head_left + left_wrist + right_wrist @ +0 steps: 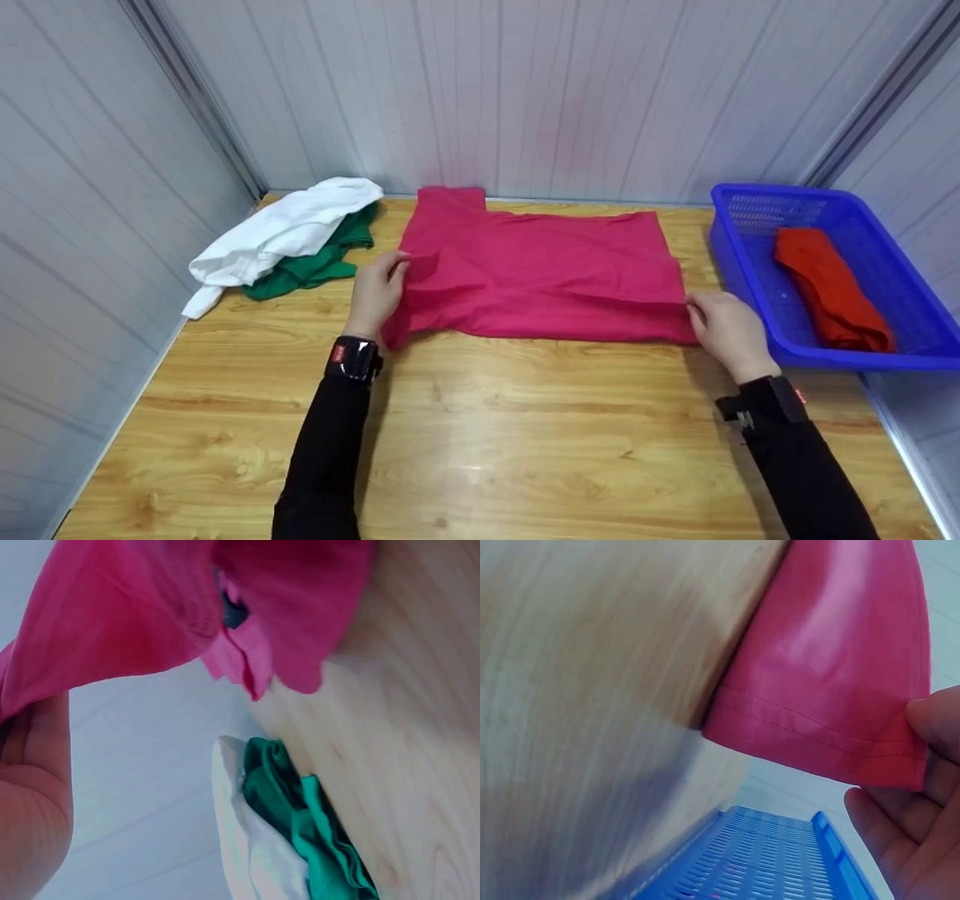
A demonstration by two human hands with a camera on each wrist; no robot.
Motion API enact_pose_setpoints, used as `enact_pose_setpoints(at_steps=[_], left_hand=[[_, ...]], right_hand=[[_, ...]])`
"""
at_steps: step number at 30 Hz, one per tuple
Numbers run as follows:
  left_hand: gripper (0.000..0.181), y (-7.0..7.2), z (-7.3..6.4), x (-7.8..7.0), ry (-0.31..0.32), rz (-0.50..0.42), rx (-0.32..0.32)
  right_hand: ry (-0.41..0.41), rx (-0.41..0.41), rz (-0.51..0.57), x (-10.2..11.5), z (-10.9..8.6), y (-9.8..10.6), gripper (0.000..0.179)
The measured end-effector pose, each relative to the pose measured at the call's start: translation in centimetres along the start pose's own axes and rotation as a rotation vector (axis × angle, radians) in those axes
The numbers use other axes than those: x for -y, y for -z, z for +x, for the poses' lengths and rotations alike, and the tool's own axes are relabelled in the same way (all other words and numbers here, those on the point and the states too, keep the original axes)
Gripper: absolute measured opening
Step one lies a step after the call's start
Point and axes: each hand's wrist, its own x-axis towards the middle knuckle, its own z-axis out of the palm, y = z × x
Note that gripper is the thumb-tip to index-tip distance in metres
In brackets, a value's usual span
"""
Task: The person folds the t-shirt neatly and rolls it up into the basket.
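Observation:
A pinkish-red T-shirt [555, 262] lies sideways on the wooden table, its near side partly folded over and raised off the surface. My left hand [377, 292] pinches it at the left, near the sleeve end. At the hem on the right, my right hand [727, 330] pinches a corner. The right wrist view shows the stitched hem [810, 727] hanging from thumb and fingers. In the left wrist view the cloth [127, 622] drapes from the left hand [34, 795], whose fingertips are partly hidden by it.
A white garment [292, 225] lies over a green one [307, 270] at the back left. To the right stands a blue plastic basket [862, 358] with a folded orange-red garment [832, 292] inside. Panel walls [525, 97] enclose the table [480, 450] at the back and sides.

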Motion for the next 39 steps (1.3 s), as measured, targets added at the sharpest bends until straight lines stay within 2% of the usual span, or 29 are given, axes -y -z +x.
enact_pose_setpoints(at_steps=[5,10,15,19,32,39], left_hand=[[0.015,0.5,0.0,-1.0,-0.049,-0.026,-0.048],[0.015,1.0,0.2,-2.1,-0.061,-0.07,-0.065],[0.015,1.6,0.4,-2.9,-0.071,-0.072,-0.091],[0.014,2.0,0.7,-3.4,-0.102,-0.084,-0.117],[0.011,2.3,1.1,-4.7,-0.207,-0.157,-0.193],[0.011,2.4,1.1,-4.9,-0.246,-0.18,-0.202]], right_hand=[[-0.009,-0.003,0.025,0.3,-0.3,0.8,0.014],[-0.004,-0.018,0.042,0.4,-0.6,1.4,0.014],[-0.002,-0.032,0.054,0.5,-0.7,1.9,0.014],[-0.009,-0.034,0.056,0.5,-0.8,2.1,0.014],[0.006,0.009,0.065,0.5,-1.3,2.8,0.01],[0.024,0.002,0.07,0.5,-1.6,3.0,0.011]])
